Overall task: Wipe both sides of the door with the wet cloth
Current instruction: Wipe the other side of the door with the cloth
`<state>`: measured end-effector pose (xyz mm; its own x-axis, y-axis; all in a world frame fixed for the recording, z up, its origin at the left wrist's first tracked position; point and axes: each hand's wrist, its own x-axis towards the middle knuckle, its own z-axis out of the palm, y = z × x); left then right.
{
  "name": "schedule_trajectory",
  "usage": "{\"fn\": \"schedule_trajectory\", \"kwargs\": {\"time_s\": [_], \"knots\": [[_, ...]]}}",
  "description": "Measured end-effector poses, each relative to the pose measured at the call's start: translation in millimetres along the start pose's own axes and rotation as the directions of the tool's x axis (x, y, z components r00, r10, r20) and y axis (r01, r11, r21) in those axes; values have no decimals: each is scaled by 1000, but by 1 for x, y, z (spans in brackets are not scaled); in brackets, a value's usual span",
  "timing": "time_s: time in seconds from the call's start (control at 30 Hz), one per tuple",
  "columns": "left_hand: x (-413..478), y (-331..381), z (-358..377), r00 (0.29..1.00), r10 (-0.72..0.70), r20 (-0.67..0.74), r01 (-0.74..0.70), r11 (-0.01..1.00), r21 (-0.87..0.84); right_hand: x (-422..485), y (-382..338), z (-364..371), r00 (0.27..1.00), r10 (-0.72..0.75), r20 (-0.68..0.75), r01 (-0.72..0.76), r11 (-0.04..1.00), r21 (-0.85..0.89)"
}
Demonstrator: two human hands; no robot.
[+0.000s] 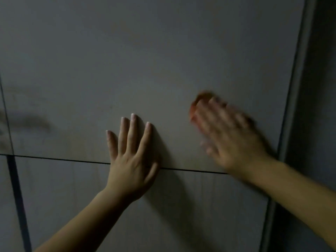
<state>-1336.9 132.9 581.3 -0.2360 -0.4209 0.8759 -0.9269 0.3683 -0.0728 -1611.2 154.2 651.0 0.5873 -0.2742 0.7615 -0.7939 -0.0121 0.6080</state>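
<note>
A dim, close view of a pale grey door with a thin dark seam running across it. The left hand lies flat and open on the door over the seam, fingers spread, holding nothing. To its right, the right hand is blurred, fingers extended, pressing an orange cloth against the door; only the cloth's edge shows past the fingertips. This looks like wiping of one side. Next, the cloth likely needs sweeping over the smudged area at far left.
</note>
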Motion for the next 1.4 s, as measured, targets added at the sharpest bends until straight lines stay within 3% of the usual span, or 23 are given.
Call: {"fn": "schedule_trajectory", "kwargs": {"time_s": [0.07, 0.13, 0.2, 0.27, 0.33, 0.4, 0.47, 0.53, 0.63, 0.77, 0.83, 0.93, 1.0, 1.1, 1.17, 1.3, 1.4], "knots": [[1, 4, -1, 1000, -24, -1, 24, 1000, -16, 9, 12, -4, 973, 230, 10, -231, 970, 73], [-2, 11, 0, 999, -49, 0, 49, 998, -45, -3, -4, -3, 964, 267, 10, -266, 958, 105], [-9, 18, 4, 1000, -24, 9, 24, 998, -51, -40, -34, 5, 996, 83, 35, -85, 993, 76], [-17, 20, 9, 1000, 17, 20, -17, 999, -40, -80, -50, 9, 985, -124, 123, 123, 992, 17], [-21, 19, 11, 999, 24, 31, -23, 999, -29, -90, -38, 11, 976, -180, 126, 184, 983, -18], [-21, 19, 12, 999, 18, 31, -17, 1000, -19, -71, -13, 8, 999, -16, 35, 16, 1000, 19], [-20, 20, 11, 1000, 11, 26, -11, 1000, -23, -48, 15, 2, 973, 229, -7, -227, 967, 118], [-20, 23, 10, 1000, -5, 28, 5, 1000, -23, -44, 21, 0, 942, 337, -8, -332, 931, 153], [-30, 36, 12, 999, 11, 38, -9, 999, -35, -90, -12, 11, 977, 213, 9, -213, 971, 114], [-56, 46, 22, 997, -14, 77, 18, 999, -51, -152, -41, 19, 989, 17, 150, -30, 996, 88], [-62, 41, 23, 995, -29, 93, 34, 998, -49, -140, -34, 16, 992, 57, 111, -69, 992, 104], [-63, 35, 22, 996, -31, 86, 36, 998, -56, -102, -23, 10, 956, 287, 57, -293, 942, 166], [-67, 29, 23, 993, -94, 71, 98, 994, -57, -94, -38, 12, 933, 356, 58, -361, 915, 180], [-75, 16, 26, 968, -234, 89, 241, 967, -81, -115, -81, 22, 983, 156, 94, -170, 971, 169], [-79, 8, 26, 964, -246, 101, 254, 964, -82, -108, -99, 23, 995, 38, 97, -53, 987, 154], [-85, -5, 22, 980, -190, 65, 195, 977, -87, -21, -110, 12, 994, 77, 72, -89, 980, 179], [-92, -17, 24, 982, -184, 42, 187, 980, -70, -14, -131, 13, 995, -26, 94, 10, 987, 163]]}}
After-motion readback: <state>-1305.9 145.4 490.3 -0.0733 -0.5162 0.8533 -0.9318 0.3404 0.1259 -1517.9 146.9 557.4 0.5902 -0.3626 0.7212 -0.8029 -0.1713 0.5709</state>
